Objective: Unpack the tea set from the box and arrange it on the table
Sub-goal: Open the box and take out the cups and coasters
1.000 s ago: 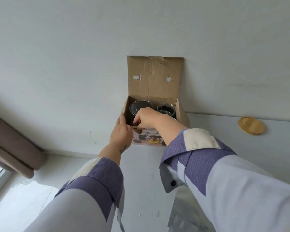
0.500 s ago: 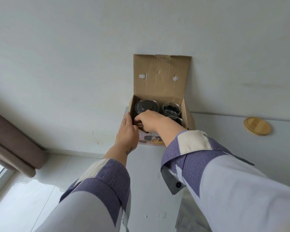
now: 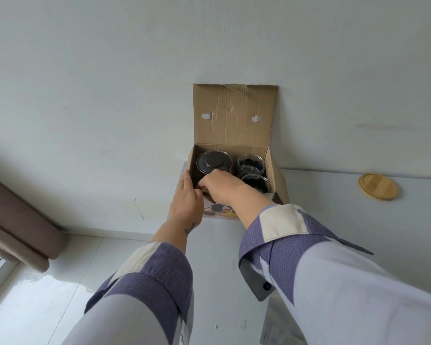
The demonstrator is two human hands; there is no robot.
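White table (image 3: 334,220), flat-topped, standing against a pale wall (image 3: 135,70): carrying the box at its far left corner and one loose disc to the right.

Brown corrugated cardboard box (image 3: 234,120), printed front panel showing tea ware: sitting open on the table, its lid flap standing upright and leaning on the wall, two small white tabs showing through the flap.

Brown fabric curtain (image 3: 18,220): hanging at the far left beside a window edge, above a glossy white floor (image 3: 35,295).

Left hand (image 3: 187,197), striped purple-and-cream cuff behind it: lying flat with fingers straight against the left outer wall and near corner of the box, bracing it.

Right hand (image 3: 222,185), matching sleeve: reaching over the front rim into the box, fingers curling down inside at the near left; what they are gripping is hidden, so the hold cannot be told.

Glass teapot with dark round lid (image 3: 213,161): standing in the box, rear left compartment, just beyond the right hand.

Round light bamboo lid (image 3: 380,186): lying flat on the table, well apart to the right of the box.

Two clear glass cups (image 3: 250,164): standing in the right side of the box, one behind the other, rims up.
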